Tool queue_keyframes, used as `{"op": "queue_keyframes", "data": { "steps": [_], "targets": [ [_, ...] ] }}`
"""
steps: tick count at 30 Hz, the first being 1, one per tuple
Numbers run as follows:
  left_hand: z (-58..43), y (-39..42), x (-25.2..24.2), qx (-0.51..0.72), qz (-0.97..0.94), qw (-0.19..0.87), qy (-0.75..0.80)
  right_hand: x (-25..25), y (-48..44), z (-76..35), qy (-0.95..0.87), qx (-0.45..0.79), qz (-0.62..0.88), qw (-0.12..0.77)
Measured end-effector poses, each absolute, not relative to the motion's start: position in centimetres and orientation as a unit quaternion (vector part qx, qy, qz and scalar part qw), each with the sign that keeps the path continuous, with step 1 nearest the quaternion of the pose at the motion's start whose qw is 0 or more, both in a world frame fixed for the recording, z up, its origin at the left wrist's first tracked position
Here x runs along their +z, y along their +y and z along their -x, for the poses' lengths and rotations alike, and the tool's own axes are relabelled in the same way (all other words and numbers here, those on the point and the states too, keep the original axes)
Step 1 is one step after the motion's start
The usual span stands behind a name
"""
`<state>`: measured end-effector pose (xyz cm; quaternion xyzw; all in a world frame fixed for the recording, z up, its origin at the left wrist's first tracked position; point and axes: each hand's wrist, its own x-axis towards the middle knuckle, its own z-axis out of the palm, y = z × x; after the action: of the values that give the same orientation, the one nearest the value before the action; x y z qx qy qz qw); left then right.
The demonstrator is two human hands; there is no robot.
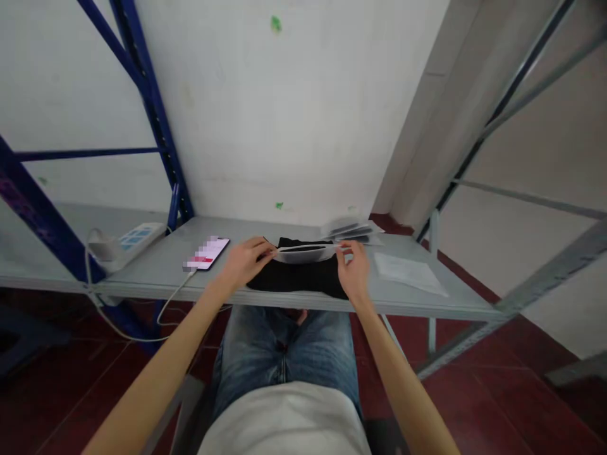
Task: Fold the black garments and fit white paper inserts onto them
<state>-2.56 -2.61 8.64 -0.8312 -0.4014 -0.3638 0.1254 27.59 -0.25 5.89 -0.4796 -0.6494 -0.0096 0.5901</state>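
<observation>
Both hands work at the near edge of a grey metal surface (161, 268), with the person seated and jeans-clad knees just under it. The left hand (244, 260) has its grip pinched narrow on the left end of a clear plastic bag (306, 253), thumb and fingertips closed over the edge. The right hand (355, 272) pinches the right end of the same bag in the same narrow way, so the bag hangs stretched flat between the two hands, its mouth seen edge-on as a pale band.

Directly under the bag lies a folded black garment (296, 278), resting on the surface at its near edge, between the two wrists. Whether the bag touches the garment I cannot tell.

At about 1 o'clock from the garment, just behind the right hand, sits a small stack of more clear bags (351, 229). At 3 o'clock, near the right hand but apart from it, lies a white sheet of paper (408, 273). At 9 o'clock, just beside the left hand, a phone (207, 253) lies face up with its screen lit, a white cable (173, 297) running from it over the front edge. Farther out at 9 o'clock, a white power strip (128, 242) sits beside a blue rack post (156, 120).
</observation>
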Motion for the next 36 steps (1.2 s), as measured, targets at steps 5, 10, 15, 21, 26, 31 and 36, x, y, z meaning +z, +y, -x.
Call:
{"op": "queue_keyframes", "data": {
  "steps": [5,10,15,21,26,31,36],
  "targets": [
    [-0.2,-3.3,7.9,-0.35,0.838,0.13,-0.398,6.9,-1.2,-27.6,-0.701,-0.035,0.462,0.542],
    [-2.6,-3.7,7.3,-0.351,0.843,0.147,-0.381,7.3,-2.1,-27.4,-0.773,-0.048,0.461,0.434],
    [-3.1,-4.0,7.1,-0.363,0.842,0.159,-0.366,6.7,-1.9,-27.5,-0.79,-0.057,0.477,0.381],
    [-3.2,-4.3,6.4,-0.356,0.864,0.156,-0.32,5.8,-2.4,-26.3,-0.8,-0.11,0.507,0.3],
    [-3.0,-4.1,6.4,-0.356,0.861,0.16,-0.327,5.0,-2.3,-24.6,-0.801,-0.101,0.526,0.269],
    [-1.6,-3.2,6.6,-0.34,0.862,0.132,-0.352,4.9,-1.7,-24.8,-0.787,-0.078,0.525,0.316],
    [-0.4,-2.5,6.4,-0.337,0.858,0.115,-0.369,5.3,-0.9,-26.3,-0.781,0.029,0.448,0.434]
  ]
}}
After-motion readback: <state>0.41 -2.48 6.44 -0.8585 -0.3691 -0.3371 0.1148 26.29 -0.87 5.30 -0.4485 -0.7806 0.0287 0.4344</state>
